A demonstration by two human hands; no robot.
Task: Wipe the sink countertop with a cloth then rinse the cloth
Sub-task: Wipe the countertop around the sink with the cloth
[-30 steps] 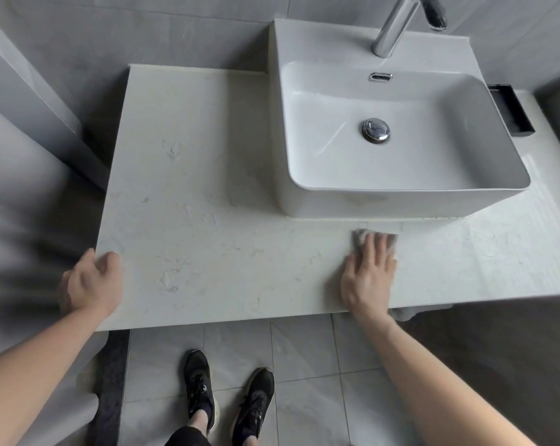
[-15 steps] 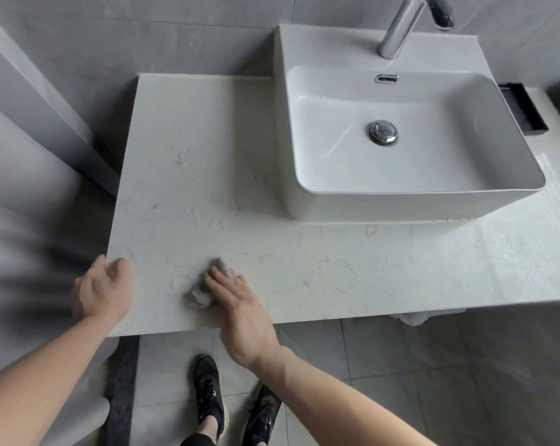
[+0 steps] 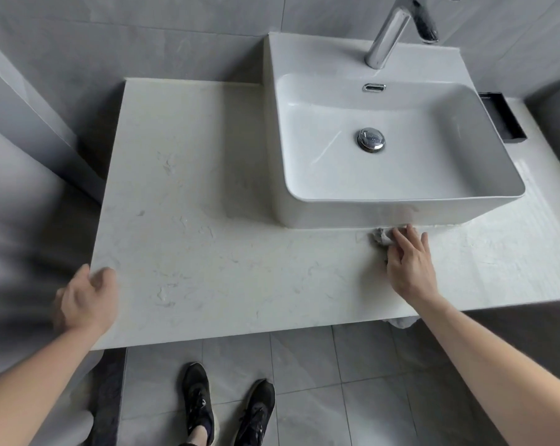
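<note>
The pale marble countertop [image 3: 207,239] spans the view, with a white rectangular sink basin [image 3: 400,185] standing on its right half. My right hand [image 3: 408,265] presses flat on a small grey cloth [image 3: 381,236], right at the foot of the basin's front wall. Only the cloth's left part shows past my fingers. My left hand [image 3: 87,300] grips the countertop's front left corner, fingers curled over the edge.
A chrome tap [image 3: 389,33] rises behind the basin, and a chrome drain plug [image 3: 371,140] sits in its bottom. A dark tray [image 3: 503,117] lies to the right of the basin. Grey tiled walls surround the counter. My black shoes [image 3: 227,410] stand on the tiled floor below.
My right hand has swept the cloth from the counter's front left area back to the right, up against the basin's front. My left hand has stayed on the corner.
</note>
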